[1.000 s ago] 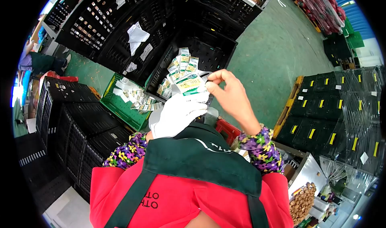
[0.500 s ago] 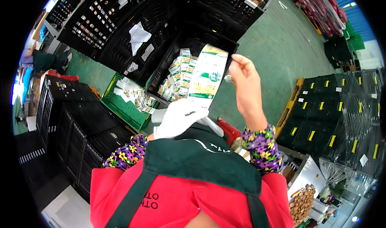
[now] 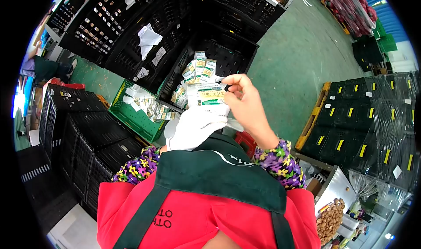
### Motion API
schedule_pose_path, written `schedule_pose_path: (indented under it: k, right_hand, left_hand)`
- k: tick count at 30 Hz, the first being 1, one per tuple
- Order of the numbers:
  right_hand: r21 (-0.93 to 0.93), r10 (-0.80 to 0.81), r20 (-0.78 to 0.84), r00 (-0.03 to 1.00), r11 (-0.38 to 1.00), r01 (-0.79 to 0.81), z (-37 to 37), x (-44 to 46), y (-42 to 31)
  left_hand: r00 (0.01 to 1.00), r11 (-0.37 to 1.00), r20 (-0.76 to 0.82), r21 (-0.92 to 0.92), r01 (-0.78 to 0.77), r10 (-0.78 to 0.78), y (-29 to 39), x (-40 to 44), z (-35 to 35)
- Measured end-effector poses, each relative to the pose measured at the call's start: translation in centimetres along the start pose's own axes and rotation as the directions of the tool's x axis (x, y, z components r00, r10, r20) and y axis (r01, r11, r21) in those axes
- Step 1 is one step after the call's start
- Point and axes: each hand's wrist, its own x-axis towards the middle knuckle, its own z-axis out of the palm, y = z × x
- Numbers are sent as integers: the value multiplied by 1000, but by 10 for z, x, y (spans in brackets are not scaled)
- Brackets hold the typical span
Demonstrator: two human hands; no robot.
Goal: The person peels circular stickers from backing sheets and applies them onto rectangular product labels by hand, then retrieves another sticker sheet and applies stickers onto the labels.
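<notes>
My left hand (image 3: 197, 128), in a white glove, is closed on the lower end of a printed white, yellow and green label strip (image 3: 209, 95). At the strip's upper right edge is my bare right hand (image 3: 245, 102), its fingers curled and pinching a whitish corner of the label. A small dark spot shows between those fingers; I cannot make out what it is. Just beyond the strip, a black crate (image 3: 239, 56) holds a pile of similar printed labels (image 3: 201, 69). A grey piece (image 3: 234, 125) sticks out beside the gloved hand.
To the left, a green crate (image 3: 127, 117) holds more label strips. Tall black crates (image 3: 127, 42) rise behind, and dark crates (image 3: 83, 130) stack at left. Wrapped crates (image 3: 346, 121) stand on a pallet at right. A red object (image 3: 245, 143) is near my waist.
My right hand has moved left and inward onto the label strip. The strip, earlier standing long and upright, now shows shorter and bent down. My left hand has barely moved.
</notes>
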Motion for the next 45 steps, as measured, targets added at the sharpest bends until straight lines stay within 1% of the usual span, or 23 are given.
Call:
schedule_pose_path:
  k: [1, 5, 6, 7, 8, 9, 10, 12, 16, 18, 20, 22, 25, 28, 30, 31, 33, 36, 38, 40, 42, 44, 45]
  right_hand:
    - [124, 179, 9, 984, 976, -178, -2, 2, -1]
    - [368, 227, 177, 958, 887, -278, -2, 1, -13]
    - [139, 102, 95, 990, 984, -115, -5, 0, -8]
    - [-109, -43, 45, 998, 993, 48, -7, -2, -3]
    - [-355, -198, 37, 980, 914, 198, -7, -2, -1]
    - [-252, -208, -5, 978, 947, 200, -5, -6, -5]
    - [-249, -211, 5, 977, 946, 206, -7, -10, -8]
    - [-465, -81, 230, 970, 866, 183, -11, -22, -12]
    - [-550, -234, 107, 966, 796, 254, -8, -26, -8]
    - [-565, -288, 105, 952, 771, 295, -8, -28, -6]
    - [-583, -341, 102, 935, 741, 333, -10, -27, -5]
    - [-413, -193, 99, 976, 885, 217, -14, -24, -7]
    - [-174, -185, 75, 980, 965, 196, -8, -17, -27]
    - [-200, -255, 122, 959, 940, 276, -8, -7, -22]
    - [-131, -142, -109, 984, 983, 127, -15, -1, -19]
    - [8, -18, -115, 993, 1000, 19, -23, 3, -19]
    - [204, 98, -59, 993, 975, -84, -23, 6, -16]
    - [150, 267, 234, 935, 940, -306, -6, -3, -28]
    - [341, 130, 73, 989, 928, -147, -1, 10, -22]
    - [354, 55, -105, 993, 935, -15, -11, 29, -32]
    - [394, 86, -109, 990, 918, -36, -20, 35, -32]
    - [330, 4, -262, 965, 940, 86, -16, 33, -16]
    - [314, 83, -248, 965, 949, -1, -15, 26, -15]
  left_hand:
    - [1000, 1000, 1, 0, -1, 1, 0, 2, -1]
    - [996, 996, 69, 65, -60, 56, 4, 6, -8]
    - [992, 989, 94, 115, -97, 86, 5, 7, -11]
    - [984, 974, -7, -139, 177, -179, 10, 8, -8]
    - [894, 826, -40, -401, 396, -447, 14, 9, -6]
    - [902, 891, -147, -281, 356, -406, 10, 14, -11]
    - [886, 858, -178, -387, 338, -429, 3, 15, -11]
    - [887, 861, -147, -353, 367, -438, -2, 15, -16]
    - [895, 889, -190, -314, 334, -404, 5, 17, -19]
    - [832, 829, -130, -257, 497, -539, 7, 19, -26]
    - [876, 882, -168, -227, 412, -453, 6, 18, -23]
    - [889, 898, -205, -261, 353, -409, 7, 17, -19]
    - [896, 849, -121, -394, 352, -428, 12, 17, -11]
    - [918, 894, -59, -257, 367, -393, 13, 14, -12]
    - [930, 914, -74, -228, 335, -359, 10, 13, -15]
    - [941, 932, -90, -198, 303, -325, 8, 12, -17]
    - [950, 947, -107, -166, 275, -294, 5, 9, -16]
    - [971, 932, -67, -303, 199, -229, 1, 7, -10]
    - [987, 983, 49, -87, 159, -156, 2, 4, -8]
    - [979, 983, 118, -51, 175, -168, 1, 0, -4]
    - [948, 981, 253, 29, 192, -193, -6, -6, 1]
    - [962, 971, 194, -108, 214, -191, -12, -9, 8]
    - [962, 945, 85, -182, 272, -261, -5, -4, 6]
